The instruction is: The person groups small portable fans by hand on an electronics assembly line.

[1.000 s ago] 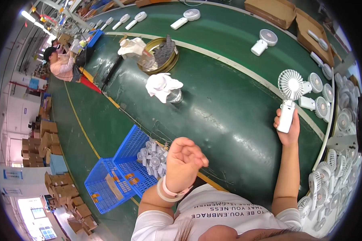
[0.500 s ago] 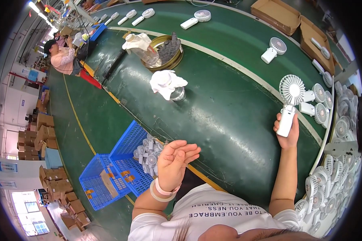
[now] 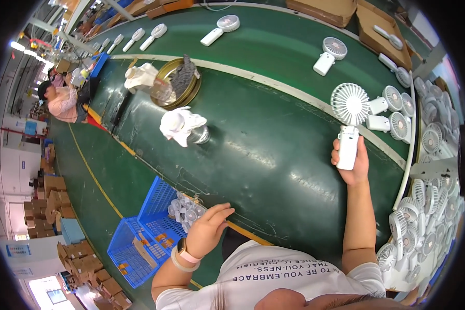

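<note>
Head view: right hand [image 3: 358,171] grasps a white fan [image 3: 349,133], seemingly a holding step; moving it needs steadiness; left hand [image 3: 207,231] empty

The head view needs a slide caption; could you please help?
Right hand holding a white handheld fan at a green workbench.

Bright overall, fairly even indoor light. We log pale glare streaks on the green tabletop [image 3: 274,201] between left hand [image 3: 208,231] and right hand [image 3: 352,164]. Window [image 3: 51,292] down-left of the left hand is blown out; ceiling tubes [image 3: 25,49] far up-left flare white. Soft shadow beside the glass jar [image 3: 199,136] above the left hand. Heavy fisheye bend, black rim. Both hands clear; we mark the distant person [image 3: 63,104], up-left, soft.
</note>
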Demonstrator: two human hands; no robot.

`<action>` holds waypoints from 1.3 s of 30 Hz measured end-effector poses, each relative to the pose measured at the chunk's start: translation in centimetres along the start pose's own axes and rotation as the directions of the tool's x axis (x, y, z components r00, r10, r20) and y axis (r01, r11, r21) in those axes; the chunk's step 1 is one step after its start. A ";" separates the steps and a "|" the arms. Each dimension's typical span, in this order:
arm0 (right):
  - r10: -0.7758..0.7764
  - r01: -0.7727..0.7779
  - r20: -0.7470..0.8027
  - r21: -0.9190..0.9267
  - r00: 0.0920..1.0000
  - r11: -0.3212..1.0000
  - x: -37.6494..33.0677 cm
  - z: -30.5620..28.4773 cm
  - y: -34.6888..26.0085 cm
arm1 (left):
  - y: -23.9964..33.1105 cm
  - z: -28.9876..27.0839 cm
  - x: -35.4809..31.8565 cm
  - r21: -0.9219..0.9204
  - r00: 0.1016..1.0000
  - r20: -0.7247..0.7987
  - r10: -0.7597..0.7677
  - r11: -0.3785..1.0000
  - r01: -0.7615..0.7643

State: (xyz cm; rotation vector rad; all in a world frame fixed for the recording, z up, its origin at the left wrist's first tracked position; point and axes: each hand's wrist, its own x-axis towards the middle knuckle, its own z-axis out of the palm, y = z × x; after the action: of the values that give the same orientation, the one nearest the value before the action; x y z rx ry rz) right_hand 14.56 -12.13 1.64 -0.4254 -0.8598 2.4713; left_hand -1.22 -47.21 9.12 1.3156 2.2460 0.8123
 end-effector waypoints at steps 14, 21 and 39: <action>-0.007 0.006 -0.037 -0.037 0.999 0.999 -0.6 1.5 1.5 | 5.1 8.6 16.0 -0.364 0.946 -0.277 0.167 0.893 -0.264; -0.115 0.092 -0.120 -0.182 0.986 0.979 0.1 1.0 1.3 | 3.0 11.3 20.5 -0.075 0.972 -0.234 0.010 0.997 -0.028; -0.078 -0.028 -0.240 -0.407 0.968 0.913 1.3 2.7 1.5 | 0.4 13.4 20.2 -0.461 0.912 -0.339 0.233 0.803 -0.377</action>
State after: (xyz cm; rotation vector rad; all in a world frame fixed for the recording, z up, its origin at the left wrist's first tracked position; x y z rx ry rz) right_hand 11.84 -13.77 2.55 -0.8475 -1.2621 2.1421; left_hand -2.29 -25.52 -1.72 1.3678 1.7964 1.6724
